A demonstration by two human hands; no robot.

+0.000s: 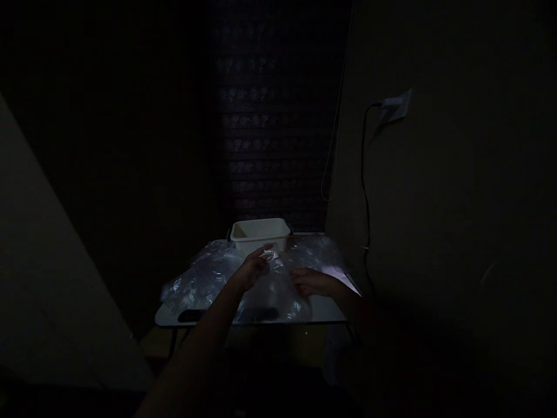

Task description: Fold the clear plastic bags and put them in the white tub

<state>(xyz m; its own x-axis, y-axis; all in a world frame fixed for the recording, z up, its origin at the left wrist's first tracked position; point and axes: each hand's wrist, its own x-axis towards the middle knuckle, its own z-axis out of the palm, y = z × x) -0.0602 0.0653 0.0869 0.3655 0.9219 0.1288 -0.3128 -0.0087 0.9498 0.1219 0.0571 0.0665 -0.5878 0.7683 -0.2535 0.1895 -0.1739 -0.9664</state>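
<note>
In dim light, a clear plastic bag (272, 293) lies over the front middle of a small white table (324, 310). My left hand (255, 270) is at the bag's upper left part, its index finger stretched out and the other fingers curled on the plastic. At the bag's right side, my right hand (307, 281) touches the plastic with its fingers close together. More clear plastic (204, 273) is heaped on the left, and another crumpled heap (317, 249) lies at the back right.
A white rectangular tub (261, 231) stands at the table's back edge, beyond my hands. Behind it hangs a dark blind (261, 145) with a cord loop. A black cable (364, 174) runs down the right wall from a socket (398, 105).
</note>
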